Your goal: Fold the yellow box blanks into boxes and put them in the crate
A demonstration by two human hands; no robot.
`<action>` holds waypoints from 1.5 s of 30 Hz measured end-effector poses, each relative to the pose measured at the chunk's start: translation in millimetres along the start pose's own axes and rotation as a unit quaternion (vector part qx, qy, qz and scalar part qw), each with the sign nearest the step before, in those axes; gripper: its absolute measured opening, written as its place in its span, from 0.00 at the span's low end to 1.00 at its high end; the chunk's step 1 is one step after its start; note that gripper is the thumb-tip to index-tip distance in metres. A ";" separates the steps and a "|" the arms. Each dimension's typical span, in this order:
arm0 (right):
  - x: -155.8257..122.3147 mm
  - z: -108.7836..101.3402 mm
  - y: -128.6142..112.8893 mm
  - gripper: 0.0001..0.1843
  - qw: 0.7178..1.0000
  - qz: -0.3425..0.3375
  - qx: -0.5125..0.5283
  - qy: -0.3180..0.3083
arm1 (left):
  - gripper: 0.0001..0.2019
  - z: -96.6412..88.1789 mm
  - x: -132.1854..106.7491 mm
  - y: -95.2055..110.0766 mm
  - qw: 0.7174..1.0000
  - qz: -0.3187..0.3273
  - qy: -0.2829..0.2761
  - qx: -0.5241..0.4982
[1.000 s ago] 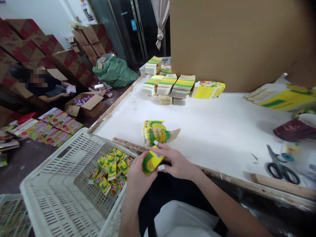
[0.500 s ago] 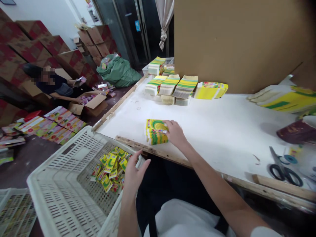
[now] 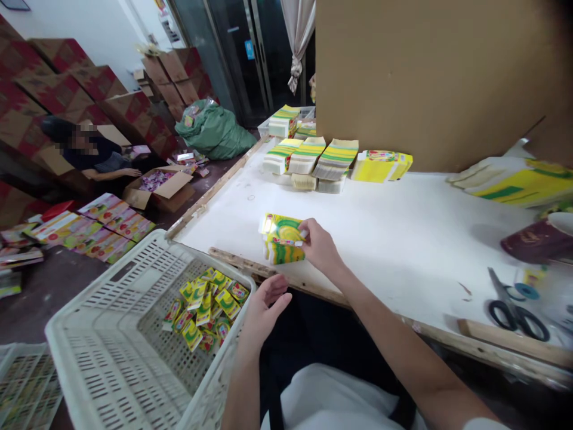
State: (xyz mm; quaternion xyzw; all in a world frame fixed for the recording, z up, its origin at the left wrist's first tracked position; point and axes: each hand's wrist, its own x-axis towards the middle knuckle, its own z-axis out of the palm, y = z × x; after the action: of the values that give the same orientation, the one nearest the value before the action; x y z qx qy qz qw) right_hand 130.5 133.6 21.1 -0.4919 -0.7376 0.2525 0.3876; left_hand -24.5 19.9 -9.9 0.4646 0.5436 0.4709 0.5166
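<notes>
Carton pile (image 3: 286,256), yel. w/ grn. print, lies on the bench (image 3: 403,239) near its front edge. R hand (image 3: 321,248) grips the right end of the top carton (image 3: 286,229) betw. thumb and fingers; whether this pc. is fully clear of those beneath, cannot tell. L hand (image 3: 266,306) is relaxed, fingers part-curled, thumb apart, nothing visible in its grasp, near the crate rim. For a clean pick-up, a light pinch at the end should suffice: too hard may crease the board; too deep may drag a 2nd pc. along. L hand is well placed to steady the far end, if req'd.

Materials, largest to smallest: (1) bench top, white, smooth, faintly marked, w/ rough wooden edging; (2) panel (image 3: 425,77) behind, brown, matte, prob. cardboard; (3) crate (image 3: 101,352), pale plastic, slotted walls, at the bench's front left; (4) bundles (image 3: 333,160), approx. block-shaped, leaves packed tight, in a row at the back; (5) pile, thin flat pcs., slightly fanned; (6) top carton, approx. rectangular, glossy, pale flap at left; (7) small packs (image 3: 203,307), boxy, lying loose at mixed angles in the crate.
</notes>
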 end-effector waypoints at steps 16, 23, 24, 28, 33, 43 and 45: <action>-95.5 29.0 -48.7 0.16 0.905 0.099 0.388 -0.145 | 0.16 19.4 5.2 16.3 0.921 0.153 0.219 -0.283; -80.2 21.4 -30.3 0.14 0.834 0.166 0.512 -0.124 | 0.16 27.1 -3.0 8.6 0.935 0.084 0.225 -0.261; -80.7 20.9 -29.8 0.14 0.828 0.174 0.519 -0.121 | 0.14 28.3 -3.9 7.1 0.934 0.076 0.237 -0.255; -85.6 23.3 -31.1 0.16 0.816 0.197 0.533 -0.102 | 0.12 31.1 -6.4 4.3 0.932 0.082 0.269 -0.227; -86.4 30.4 -28.2 0.16 0.833 0.207 0.505 -0.088 | 0.14 31.3 -7.5 8.7 0.925 0.096 0.302 -0.212; -83.1 -3.8 -17.9 0.08 0.927 0.125 0.331 -0.125 | 0.12 -0.5 -2.1 16.1 0.938 0.079 0.268 -0.205; -79.7 -16.4 -15.7 0.12 0.963 0.066 0.250 -0.079 | 0.15 -8.5 -9.1 24.3 0.956 0.088 0.237 -0.150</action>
State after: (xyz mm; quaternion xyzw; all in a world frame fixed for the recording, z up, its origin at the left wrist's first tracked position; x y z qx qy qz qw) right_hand 152.8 53.9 16.6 -0.4055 -0.6448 0.4920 0.4216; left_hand -32.2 13.6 15.5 0.3026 0.5303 0.6871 0.3937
